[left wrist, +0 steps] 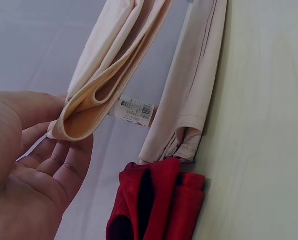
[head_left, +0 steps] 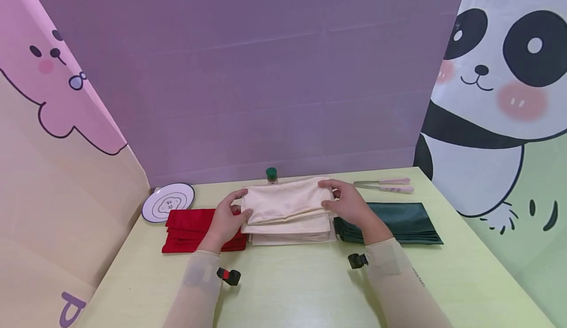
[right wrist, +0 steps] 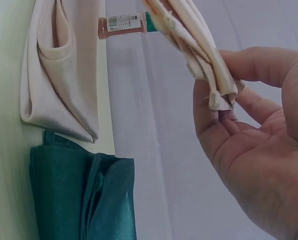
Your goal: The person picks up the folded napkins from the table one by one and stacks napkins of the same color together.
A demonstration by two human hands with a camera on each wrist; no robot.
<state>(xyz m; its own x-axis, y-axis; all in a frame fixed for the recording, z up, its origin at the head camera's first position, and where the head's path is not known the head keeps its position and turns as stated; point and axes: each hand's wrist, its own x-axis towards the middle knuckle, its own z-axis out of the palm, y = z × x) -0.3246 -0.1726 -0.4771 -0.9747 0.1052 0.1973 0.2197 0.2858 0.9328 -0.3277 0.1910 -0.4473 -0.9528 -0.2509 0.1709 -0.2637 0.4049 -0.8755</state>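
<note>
A folded cream satin cloth (head_left: 283, 202) is held up between both hands. My left hand (head_left: 226, 222) pinches its left edge, thumb in front; in the left wrist view the folded layers (left wrist: 91, 107) show edge-on. At the opposite edge my right hand (head_left: 347, 202) pinches the cloth between thumb and fingers. Below it, more folded cream cloth (head_left: 290, 238) lies on the table, apart from the raised one in both wrist views. Folded red cloths (head_left: 188, 229) lie by my left hand, and folded dark green cloths (head_left: 398, 222) by my right.
Behind the cream cloth stands a small green-capped bottle (head_left: 271, 174) with a barcode label. A white plate (head_left: 168, 202) with a dark rim lies at the back left. Two knives (head_left: 392, 188) with patterned light handles lie at the back right of the table (head_left: 283, 288).
</note>
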